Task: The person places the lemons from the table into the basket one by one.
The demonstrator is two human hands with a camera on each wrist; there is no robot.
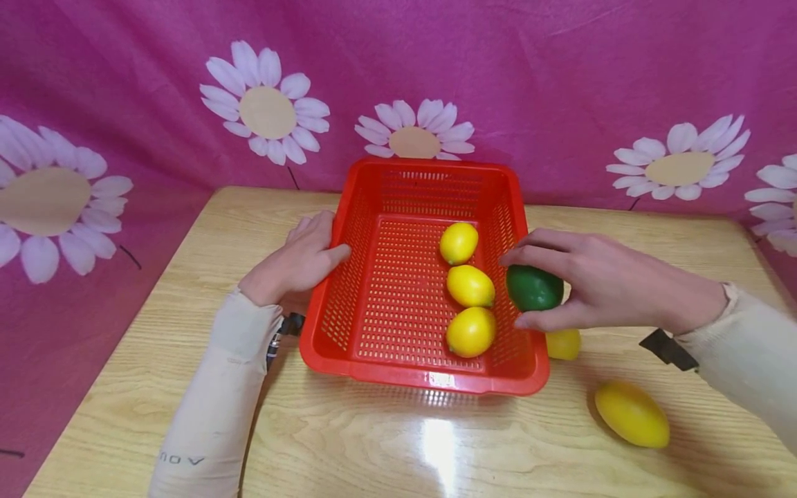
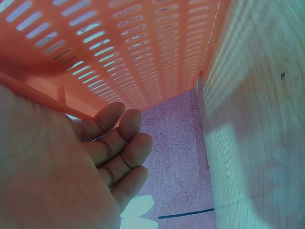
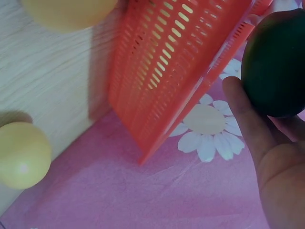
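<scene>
A red plastic basket (image 1: 423, 377) with slotted sides stands on the table. Inside it, along its right half, lie three lemons, the far one (image 1: 459, 243), the middle one (image 1: 470, 286) and the near one (image 1: 471, 332). My left hand (image 1: 299, 259) grips the basket's left rim, thumb over the edge; in the left wrist view its fingers (image 2: 136, 150) curl beneath the rim from outside. Over the right rim, my right hand (image 1: 591, 280) holds a smooth dark green rounded fruit (image 1: 534, 289) between thumb and fingers. The right wrist view cuts off part of that green fruit (image 3: 276, 67).
A yellow mango-like fruit (image 1: 631, 413) lies on the wooden table (image 1: 299, 443), right of the basket. Another yellow fruit (image 1: 563, 344) is partly hidden behind the basket's near right corner. A pink cloth (image 1: 535, 83) with daisies hangs behind the table.
</scene>
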